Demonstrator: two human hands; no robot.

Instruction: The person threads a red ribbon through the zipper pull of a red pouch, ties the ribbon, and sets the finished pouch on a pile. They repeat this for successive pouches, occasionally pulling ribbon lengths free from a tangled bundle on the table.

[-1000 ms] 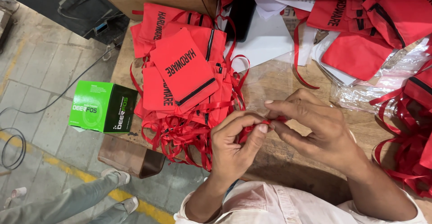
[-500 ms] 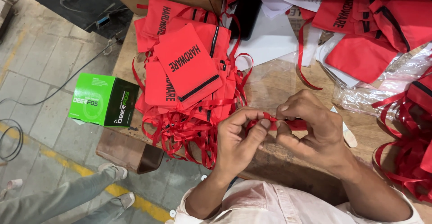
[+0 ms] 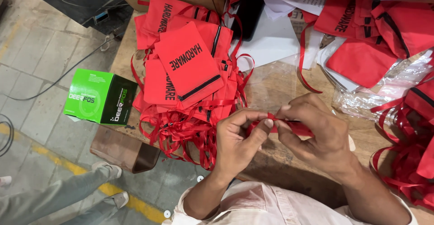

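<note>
Pinching a red ribbon (image 3: 289,126) between them, the left hand (image 3: 237,139) and right hand (image 3: 316,134) meet above the front edge of the counter (image 3: 275,87), both closed on the strip. The ribbon's long axis runs left to right, from the left thumb and forefinger across to the right fingers, roughly level. Neither hand is nearer; each grips one end. A pile of red pouches (image 3: 190,67) lies just left of the left hand.

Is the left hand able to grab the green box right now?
Probably not at once: the left hand pinches a red ribbon together with the right hand, and a red pouch pile lies before the green box.
</note>
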